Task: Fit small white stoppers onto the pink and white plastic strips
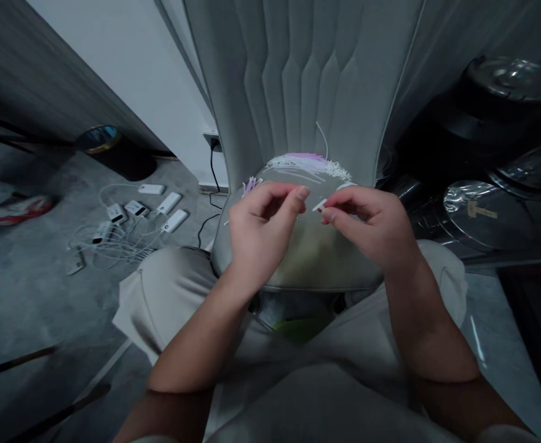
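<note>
My right hand [374, 223] pinches a short white stick-like piece [318, 205] between thumb and forefinger, its tip pointing left. Close beside it, my left hand [261, 231] is closed in a pinch; whatever lies between those fingertips is hidden or too small to name. Both hands hover over the seat of a grey padded chair [307, 264]. Behind them lies a bundle of thin white and lilac strands [305, 161], one of which curls up against the backrest. A smaller lilac bunch [251, 184] shows past my left hand, partly covered by it.
White power banks [175, 220] and tangled cables [123, 243] lie on the floor at left. A dark bin [118, 154] stands by the wall, near a socket [213, 141] with a black cord. Lidded metal pots [477, 212] are at right. My knees flank the chair.
</note>
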{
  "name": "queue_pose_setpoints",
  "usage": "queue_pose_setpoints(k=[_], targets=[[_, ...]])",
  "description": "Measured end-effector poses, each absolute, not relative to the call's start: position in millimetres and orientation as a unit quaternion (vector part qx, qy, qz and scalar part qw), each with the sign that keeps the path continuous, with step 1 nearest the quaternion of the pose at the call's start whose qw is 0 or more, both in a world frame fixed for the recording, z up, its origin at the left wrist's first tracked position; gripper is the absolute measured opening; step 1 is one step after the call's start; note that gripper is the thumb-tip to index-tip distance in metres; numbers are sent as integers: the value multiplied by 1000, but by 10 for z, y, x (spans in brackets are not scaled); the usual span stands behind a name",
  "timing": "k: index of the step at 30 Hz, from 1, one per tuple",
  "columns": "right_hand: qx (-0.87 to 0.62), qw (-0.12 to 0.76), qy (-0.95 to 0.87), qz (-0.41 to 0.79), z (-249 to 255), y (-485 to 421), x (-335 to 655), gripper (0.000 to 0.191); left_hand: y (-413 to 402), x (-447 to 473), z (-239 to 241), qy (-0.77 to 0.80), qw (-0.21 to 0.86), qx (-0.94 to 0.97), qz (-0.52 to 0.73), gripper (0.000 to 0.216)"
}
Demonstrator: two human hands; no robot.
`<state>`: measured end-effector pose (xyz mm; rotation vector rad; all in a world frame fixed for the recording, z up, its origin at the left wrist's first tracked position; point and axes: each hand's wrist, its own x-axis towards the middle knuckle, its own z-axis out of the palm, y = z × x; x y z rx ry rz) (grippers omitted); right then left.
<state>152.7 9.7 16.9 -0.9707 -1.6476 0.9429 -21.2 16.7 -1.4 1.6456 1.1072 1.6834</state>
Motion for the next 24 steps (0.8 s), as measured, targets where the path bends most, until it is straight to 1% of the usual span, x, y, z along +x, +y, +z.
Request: queue_pose_setpoints(k=[2, 5, 9, 13, 18, 24], targets=[[-401, 503, -638, 424, 163, 99, 1519, 5, 189, -229, -30, 412, 269, 596, 634, 16], [-400, 522, -595, 462, 163, 101, 1510, 3, 184, -239, -33, 398, 271, 605, 635, 19], [-382, 542, -570, 485, 153, 103, 1500, 2, 114, -218, 15, 371, 286, 641, 608, 17], [-359, 547, -558, 510, 144, 99, 1487, 2, 69, -180, 57, 335, 258, 667, 614, 12], [-385, 534, -572, 490, 182, 75, 1463, 3, 93, -164, 57, 337, 230, 668, 622, 2], [-386, 544, -595, 448, 164, 53, 1441, 2, 103, -177, 63, 344, 236, 681, 601, 7]])
